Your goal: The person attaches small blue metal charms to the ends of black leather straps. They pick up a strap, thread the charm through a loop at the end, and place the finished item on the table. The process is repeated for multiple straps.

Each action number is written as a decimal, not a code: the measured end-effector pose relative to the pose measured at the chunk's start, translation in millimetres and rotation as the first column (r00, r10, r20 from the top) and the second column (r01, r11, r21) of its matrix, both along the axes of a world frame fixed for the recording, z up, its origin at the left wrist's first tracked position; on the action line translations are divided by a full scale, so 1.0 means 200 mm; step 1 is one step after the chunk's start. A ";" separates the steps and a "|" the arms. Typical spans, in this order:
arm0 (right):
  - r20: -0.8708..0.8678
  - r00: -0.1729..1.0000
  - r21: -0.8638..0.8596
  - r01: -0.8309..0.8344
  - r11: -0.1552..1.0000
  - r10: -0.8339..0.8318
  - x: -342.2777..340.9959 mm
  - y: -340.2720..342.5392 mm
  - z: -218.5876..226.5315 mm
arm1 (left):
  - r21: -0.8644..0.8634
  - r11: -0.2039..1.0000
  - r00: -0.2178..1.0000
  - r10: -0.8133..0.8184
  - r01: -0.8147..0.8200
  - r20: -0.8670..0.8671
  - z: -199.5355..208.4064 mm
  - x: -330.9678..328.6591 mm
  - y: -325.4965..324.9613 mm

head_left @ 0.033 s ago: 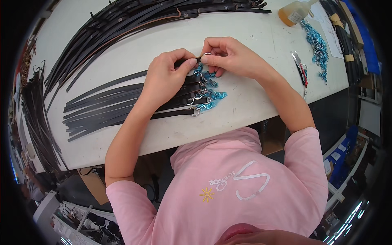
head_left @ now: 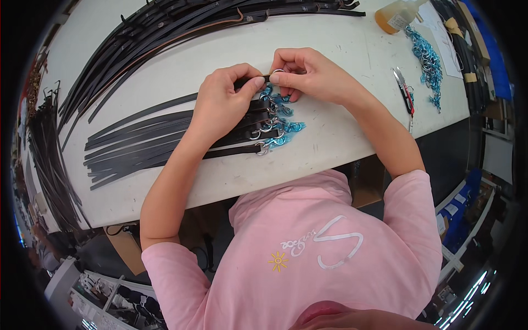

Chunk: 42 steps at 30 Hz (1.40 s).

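Observation:
My left hand (head_left: 228, 99) pinches a dark leather strap (head_left: 268, 78) near its end, thumb on top. My right hand (head_left: 313, 78) is closed at that same end, thumb against fingers, beside a silver metal ring (head_left: 279, 71). Between the two thumbs only a short piece of the strap shows; the rest of the grip is hidden by my fingers. Under and below my left wrist lie several flat black straps (head_left: 143, 132), their right ends fitted with metal rings (head_left: 262, 147) and clasps partly wrapped in blue film (head_left: 295, 126).
A large bundle of black straps (head_left: 165, 36) spans the far left of the white table (head_left: 341, 129). More straps (head_left: 49, 148) hang over its left edge. At right are an amber-filled bottle (head_left: 393, 21), a pile of blue-wrapped rings (head_left: 428, 63) and red-handled snips (head_left: 406, 93).
Both hands have shifted very slightly away from me, still holding the strap. Nothing else has visibly changed.

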State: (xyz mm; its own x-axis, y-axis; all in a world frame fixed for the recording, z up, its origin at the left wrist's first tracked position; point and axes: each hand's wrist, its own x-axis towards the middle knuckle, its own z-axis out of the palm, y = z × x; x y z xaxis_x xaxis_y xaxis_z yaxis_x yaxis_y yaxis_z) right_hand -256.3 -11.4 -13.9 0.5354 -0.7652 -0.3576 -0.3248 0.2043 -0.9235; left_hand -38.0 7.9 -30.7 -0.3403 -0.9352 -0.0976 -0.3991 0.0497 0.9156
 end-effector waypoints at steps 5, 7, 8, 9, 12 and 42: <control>0.001 1.000 0.025 -0.007 1.000 0.007 -0.01 -0.01 -0.01 | 0.065 0.997 0.999 -0.032 0.029 0.039 0.03 0.00 -0.01; 0.008 1.000 0.030 -0.006 1.000 0.005 -0.01 -0.01 0.00 | 0.126 0.990 0.998 -0.062 0.063 -0.015 0.05 0.02 -0.03; 0.008 1.000 0.036 -0.010 0.999 0.010 -0.01 -0.01 0.00 | 0.102 0.992 0.997 -0.070 0.071 -0.022 0.05 0.03 -0.02; 0.008 1.000 0.041 -0.014 0.999 0.014 -0.01 -0.02 0.00 | 0.078 0.994 0.997 -0.078 0.080 -0.029 0.05 0.04 -0.01; 0.015 1.000 0.048 -0.016 0.999 0.016 -0.01 -0.02 0.00 | 0.056 0.993 0.994 -0.106 0.106 0.001 0.08 0.05 0.00; 0.049 0.999 0.055 -0.005 0.998 0.002 -0.02 -0.02 0.06 | 0.036 0.997 0.994 -0.065 0.062 0.092 0.12 0.10 -0.01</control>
